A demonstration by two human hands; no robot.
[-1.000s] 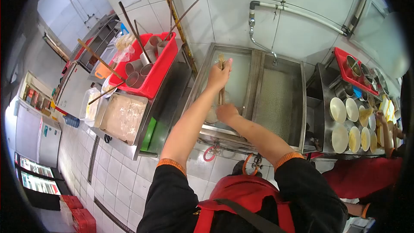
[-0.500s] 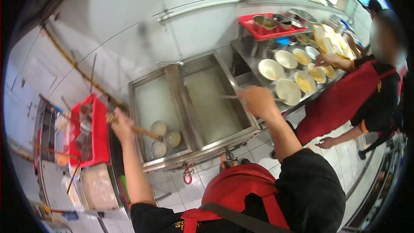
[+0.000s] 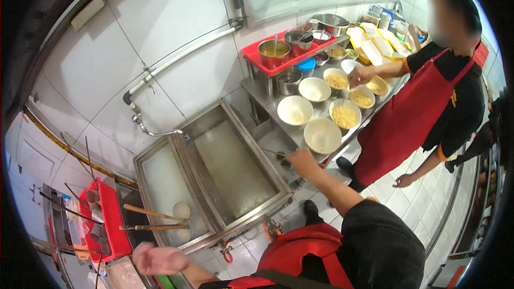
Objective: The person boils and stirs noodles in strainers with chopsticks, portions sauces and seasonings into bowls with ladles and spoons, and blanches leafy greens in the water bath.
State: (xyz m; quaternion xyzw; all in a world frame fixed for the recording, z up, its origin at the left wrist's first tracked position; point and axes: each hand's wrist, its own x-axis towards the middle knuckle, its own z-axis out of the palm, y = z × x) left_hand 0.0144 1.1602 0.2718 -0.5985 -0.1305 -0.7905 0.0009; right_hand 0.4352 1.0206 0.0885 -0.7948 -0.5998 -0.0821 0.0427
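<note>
My left hand [image 3: 159, 259] is open, fingers stretched out, low at the left near the counter, holding nothing. Close above it, two wooden-handled noodle strainers [image 3: 152, 214] lean over the edge of the left basin [image 3: 166, 182], their round cups in cloudy water. My right hand [image 3: 304, 164] is closed around a thin stick-like utensil [image 3: 270, 152], whose kind I cannot make out. That hand is between the right basin [image 3: 235, 171] and the counter of bowls. Nearest to it is a pale bowl [image 3: 322, 135].
A co-worker in a red apron [image 3: 407, 112] reaches over bowls of noodles [image 3: 345, 114] on the steel counter. A red tray [image 3: 257, 56] of metal pots stands behind. At the left, a red bin [image 3: 115, 214] holds more strainers. A tap [image 3: 160, 132] reaches over the basins.
My left hand has let go of the wooden strainer handle and moved down, opening. My right hand, still closed on the thin utensil, is lower in view. The camera view has turned.
</note>
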